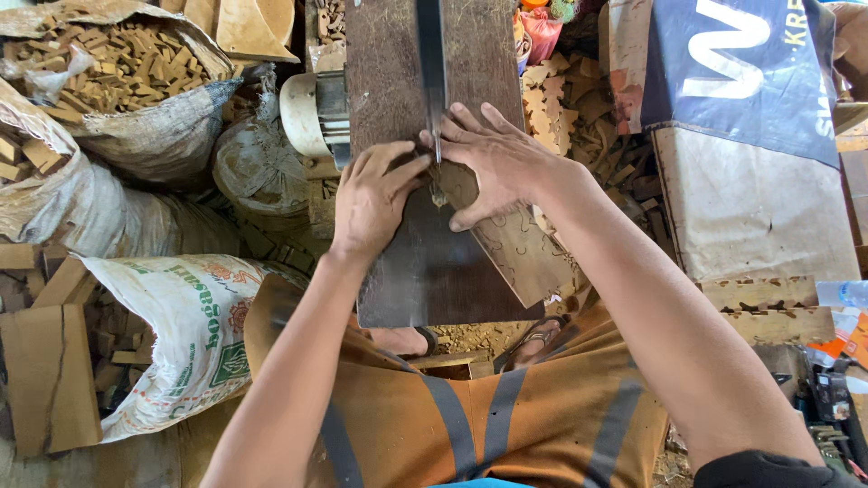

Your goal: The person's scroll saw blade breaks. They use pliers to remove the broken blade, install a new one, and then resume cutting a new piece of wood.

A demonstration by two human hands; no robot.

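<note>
A flat wooden board (524, 248) with curved pencil outlines lies on the dark saw table (425, 271), angled toward the lower right. My right hand (493, 163) presses flat on the board's upper end, fingers spread. My left hand (375, 194) rests beside it, its fingers on the board's left edge at the thin vertical saw blade (431, 81). The blade meets the wood between the two hands.
Sacks of small wood blocks (127, 72) stand at the left, with a printed white sack (190, 334) below them. A motor (312, 113) sits left of the table. Cut wooden shapes (561, 108) pile up at the right, next to a blue and white banner (741, 72).
</note>
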